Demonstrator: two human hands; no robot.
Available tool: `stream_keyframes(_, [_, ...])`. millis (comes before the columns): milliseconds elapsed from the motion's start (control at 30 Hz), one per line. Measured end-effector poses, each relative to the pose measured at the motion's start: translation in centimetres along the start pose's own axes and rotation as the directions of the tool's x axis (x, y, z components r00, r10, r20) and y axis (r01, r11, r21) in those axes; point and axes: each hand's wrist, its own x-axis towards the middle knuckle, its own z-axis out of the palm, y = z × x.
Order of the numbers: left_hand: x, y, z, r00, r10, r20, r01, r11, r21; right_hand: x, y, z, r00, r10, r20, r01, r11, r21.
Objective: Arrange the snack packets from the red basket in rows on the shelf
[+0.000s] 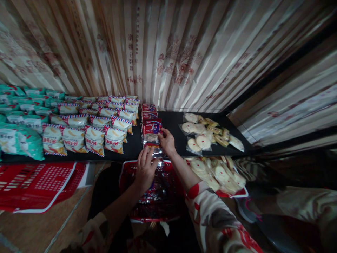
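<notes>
My right hand (166, 141) pinches the right edge of a red snack packet (151, 130) that lies at the front of a short row of the same red packets (149, 111) on a black shelf (173, 121). My left hand (145, 168) is just below it, fingers curled on the clear lower end of that packet at the shelf's front edge. Under both hands stands a red basket (126, 172) filled with more dark red packets.
Rows of white, red-striped snack bags (94, 138) and teal bags (23, 140) fill the shelf's left part. Clear packs of round crackers (200, 140) lie on the right. A second basket of crackers (223, 175) and empty red baskets (34, 182) sit lower down. A pleated curtain hangs behind.
</notes>
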Motion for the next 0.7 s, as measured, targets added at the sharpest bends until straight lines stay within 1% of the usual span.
stream_keyframes(67, [0.3, 0.0, 0.3, 1.000, 0.012, -0.002, -0.012, 1.000, 0.011, 0.2, 0.1, 0.1, 1.000, 0.009, 0.003, -0.010, 0.999, 0.033])
stream_keyframes(267, [1.0, -0.3, 1.2, 0.998, 0.020, 0.062, -0.020, 1.000, 0.013, 0.5, 0.6, 0.3, 0.999, 0.037, -0.004, -0.037, 0.995, 0.089])
stream_keyframes(367, [1.2, -0.5, 1.5, 0.998, 0.022, 0.060, -0.024, 0.999, 0.028, 0.6, 0.8, 0.4, 0.999, 0.046, -0.005, -0.045, 0.993, 0.112])
stream_keyframes(533, [1.4, -0.8, 1.6, 0.997, 0.041, 0.072, -0.041, 0.999, -0.010, 0.6, 1.0, 0.6, 0.998, 0.065, 0.000, -0.064, 0.988, 0.138])
stream_keyframes(700, [0.9, -0.7, 1.4, 0.996, 0.076, 0.045, -0.078, 0.997, 0.029, 0.8, 1.1, 0.7, 0.999, 0.051, 0.009, -0.052, 0.988, 0.146])
